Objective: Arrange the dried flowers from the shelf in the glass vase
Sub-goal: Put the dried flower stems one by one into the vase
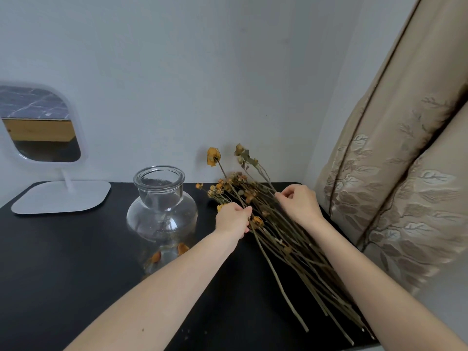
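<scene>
A bundle of dried flowers [286, 239] with long brown stems and small orange-yellow heads lies on the black shelf top [76, 249], heads toward the wall. Two taller stems stick up against the wall. My left hand [234, 219] pinches stems on the bundle's left side. On the right side my right hand [298, 201] holds other stems near the flower heads. The clear glass vase [162, 203], round-bellied with a wide neck, stands upright just left of the bundle and holds no flowers.
A white-framed mirror [40, 122] on a flat white base stands at the back left. A beige embroidered curtain [395, 173] hangs close on the right. Two loose orange petals [182, 248] lie in front of the vase. The wall is directly behind.
</scene>
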Demonstrator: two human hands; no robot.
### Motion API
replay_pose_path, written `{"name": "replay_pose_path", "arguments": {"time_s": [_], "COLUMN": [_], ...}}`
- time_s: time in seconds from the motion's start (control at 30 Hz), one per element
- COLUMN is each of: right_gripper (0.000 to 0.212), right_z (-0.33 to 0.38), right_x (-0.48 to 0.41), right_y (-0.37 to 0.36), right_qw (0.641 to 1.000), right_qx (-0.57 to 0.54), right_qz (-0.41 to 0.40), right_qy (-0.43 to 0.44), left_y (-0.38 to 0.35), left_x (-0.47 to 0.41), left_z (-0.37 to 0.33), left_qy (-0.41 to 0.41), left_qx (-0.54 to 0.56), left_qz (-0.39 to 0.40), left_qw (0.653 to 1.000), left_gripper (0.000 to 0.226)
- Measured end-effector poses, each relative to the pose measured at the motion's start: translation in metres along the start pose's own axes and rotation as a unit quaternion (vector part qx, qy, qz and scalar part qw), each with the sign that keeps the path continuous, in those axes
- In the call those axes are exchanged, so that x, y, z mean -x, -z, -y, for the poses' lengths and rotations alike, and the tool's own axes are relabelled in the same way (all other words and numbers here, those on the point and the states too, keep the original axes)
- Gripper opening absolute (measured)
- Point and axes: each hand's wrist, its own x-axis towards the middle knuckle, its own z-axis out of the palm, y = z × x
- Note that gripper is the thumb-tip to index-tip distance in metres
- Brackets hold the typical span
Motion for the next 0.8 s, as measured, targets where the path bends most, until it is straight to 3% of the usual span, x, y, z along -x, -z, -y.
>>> {"name": "replay_pose_path", "arguments": {"time_s": [0.17,0.4,0.53,0.67,0.8], "right_gripper": [0.02,0.027,0.023,0.013,0.017], "right_z": [0.007,0.04,0.075,0.112,0.155], "right_x": [-0.003,-0.019,-0.024,-0.016,-0.004], "right_y": [0.009,0.041,0.063,0.084,0.101], "right_qw": [0.999,0.98,0.949,0.907,0.864], "right_qx": [-0.042,-0.197,-0.307,-0.414,-0.497], "right_qz": [-0.019,-0.035,-0.07,-0.056,-0.037], "right_qy": [0.011,0.015,0.03,0.051,0.078], "left_y": [0.001,0.012,0.024,0.044,0.073], "left_x": [0.003,0.016,0.029,0.047,0.062], "left_z": [-0.007,-0.041,-0.075,-0.109,-0.145], "left_qy": [-0.031,-0.119,-0.184,-0.24,-0.302], "left_qx": [0.002,-0.007,-0.025,0.005,0.0], "left_qz": [-0.006,-0.016,-0.02,-0.037,-0.076], "left_qw": [1.0,0.993,0.982,0.97,0.95], "left_gripper": [0.028,0.023,0.025,0.026,0.027]}}
